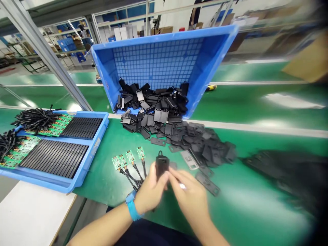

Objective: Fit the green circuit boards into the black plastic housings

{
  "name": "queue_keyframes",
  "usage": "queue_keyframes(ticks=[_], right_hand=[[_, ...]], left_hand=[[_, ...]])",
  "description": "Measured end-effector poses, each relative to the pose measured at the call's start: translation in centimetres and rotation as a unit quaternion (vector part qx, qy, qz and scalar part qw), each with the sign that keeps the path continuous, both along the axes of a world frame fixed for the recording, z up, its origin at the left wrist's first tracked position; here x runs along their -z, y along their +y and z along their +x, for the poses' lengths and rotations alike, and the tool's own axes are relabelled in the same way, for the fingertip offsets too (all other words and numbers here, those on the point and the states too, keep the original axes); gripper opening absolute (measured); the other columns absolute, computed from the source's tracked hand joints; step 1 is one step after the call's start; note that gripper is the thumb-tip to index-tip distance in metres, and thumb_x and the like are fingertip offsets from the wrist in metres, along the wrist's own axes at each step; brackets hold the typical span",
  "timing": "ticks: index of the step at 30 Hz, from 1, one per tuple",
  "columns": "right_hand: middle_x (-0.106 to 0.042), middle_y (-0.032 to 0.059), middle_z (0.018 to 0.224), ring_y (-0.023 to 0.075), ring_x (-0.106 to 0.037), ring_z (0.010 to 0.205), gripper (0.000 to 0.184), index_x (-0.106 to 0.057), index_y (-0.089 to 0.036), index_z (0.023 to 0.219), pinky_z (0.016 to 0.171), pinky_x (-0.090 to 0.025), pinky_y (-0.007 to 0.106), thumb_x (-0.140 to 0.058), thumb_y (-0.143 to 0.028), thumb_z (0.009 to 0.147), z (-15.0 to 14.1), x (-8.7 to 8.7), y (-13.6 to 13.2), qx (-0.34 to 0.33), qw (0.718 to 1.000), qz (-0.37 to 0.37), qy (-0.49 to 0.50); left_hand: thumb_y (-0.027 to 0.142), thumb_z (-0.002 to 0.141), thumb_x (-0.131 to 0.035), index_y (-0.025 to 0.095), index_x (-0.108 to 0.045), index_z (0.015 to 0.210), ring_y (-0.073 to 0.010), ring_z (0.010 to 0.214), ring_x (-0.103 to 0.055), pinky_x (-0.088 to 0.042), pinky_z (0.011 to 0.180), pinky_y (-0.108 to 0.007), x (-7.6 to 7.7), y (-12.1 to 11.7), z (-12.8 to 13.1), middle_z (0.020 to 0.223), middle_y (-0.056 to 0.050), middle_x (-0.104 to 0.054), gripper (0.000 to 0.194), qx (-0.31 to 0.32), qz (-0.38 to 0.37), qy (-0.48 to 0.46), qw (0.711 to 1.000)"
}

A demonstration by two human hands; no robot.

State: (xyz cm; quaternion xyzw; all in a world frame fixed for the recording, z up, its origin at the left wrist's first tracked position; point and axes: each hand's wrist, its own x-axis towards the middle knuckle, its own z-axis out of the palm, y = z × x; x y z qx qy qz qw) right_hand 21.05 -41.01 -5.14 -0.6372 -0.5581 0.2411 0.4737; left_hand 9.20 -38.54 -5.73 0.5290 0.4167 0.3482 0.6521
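Here, the left hand (150, 193) grasps a black case (162, 165) above the tabletop (102, 157), the right hand (193, 196) pinching its lower edge; whether it's closed is unclear. Four circuit boards (130, 156) lie uncased, black pieces (176, 136) loose.

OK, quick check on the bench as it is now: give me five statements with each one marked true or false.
1. A blue band is on the left wrist. True.
2. The left hand lies flat on the table. False: it holds a black case, with the right hand's fingers at its lower end.
3. Four green circuit boards with black cables lie to the left of the case. True.
4. The large blue crate opens straight upward. False: it is tipped, its opening facing the person.
5. The blue tray holds only cables. False: it also holds green boards and rows of black pieces.
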Motion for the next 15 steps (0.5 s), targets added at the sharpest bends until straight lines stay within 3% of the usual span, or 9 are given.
queue_keyframes(ticks=[2,5,7,9,12,15], right_hand=[[-0.065,0.0064,0.074,0.0201,-0.058,0.071,0.019,-0.070,-0.021,0.083,0.068,-0.046,0.033,-0.054,-0.029,0.077,0.4,-0.2,-0.1,-0.002,1.000,0.019,-0.023],[-0.065,0.0063,0.084,0.0193,-0.058,0.071,0.025,-0.067,-0.021,0.094,0.068,-0.047,0.033,-0.057,-0.034,0.075,1.1,-0.6,0.4,-0.032,0.992,-0.067,0.100],[-0.065,0.0050,0.080,0.0162,-0.057,0.061,0.032,-0.064,-0.018,0.100,0.059,-0.048,0.030,-0.057,-0.037,0.075,1.3,-0.7,0.7,-0.092,0.961,-0.150,0.215],[-0.062,0.0022,0.065,0.0137,-0.052,0.051,0.032,-0.066,-0.014,0.094,0.050,-0.045,0.027,-0.058,-0.039,0.074,1.7,-0.6,0.6,-0.120,0.934,-0.194,0.274],[-0.060,0.0016,0.058,0.0152,-0.053,0.052,0.031,-0.068,-0.014,0.085,0.050,-0.045,0.027,-0.062,-0.041,0.070,3.7,0.1,-0.2,-0.075,0.940,-0.198,0.267],[-0.065,0.0065,0.066,0.0207,-0.060,0.060,0.029,-0.070,-0.018,0.078,0.056,-0.049,0.032,-0.065,-0.044,0.066,7.9,0.5,-0.9,0.007,0.973,-0.163,0.161]], left_hand=[[0.037,0.086,-0.038,0.018,-0.041,0.118,-0.0099,0.056,-0.044,-0.038,0.057,-0.023,0.0,0.0,-0.1,0.062,0.002,-0.046,0.037,0.002,0.015,0.001,1.000],[0.035,0.087,-0.036,0.019,-0.029,0.131,-0.0101,0.053,-0.047,-0.039,0.052,-0.022,0.4,-0.3,0.0,0.064,0.000,-0.050,0.047,0.016,0.022,-0.019,0.999],[0.035,0.087,-0.036,0.019,-0.019,0.136,-0.0097,0.049,-0.049,-0.039,0.047,-0.021,0.8,-0.8,0.3,0.066,-0.002,-0.055,0.054,0.033,0.023,-0.021,0.999],[0.036,0.087,-0.035,0.019,-0.016,0.137,-0.0092,0.043,-0.050,-0.039,0.041,-0.020,1.1,-1.5,0.7,0.068,-0.004,-0.059,0.056,0.049,0.024,-0.010,0.998],[0.037,0.085,-0.038,0.021,-0.016,0.138,-0.0136,0.046,-0.057,-0.044,0.046,-0.023,1.2,-1.6,1.4,0.071,-0.006,-0.064,0.059,0.089,0.049,0.027,0.994],[0.038,0.080,-0.049,0.023,-0.035,0.131,-0.0196,0.064,-0.062,-0.046,0.062,-0.029,0.5,1.1,1.4,0.077,-0.007,-0.067,0.056,0.134,0.152,0.100,0.974]])
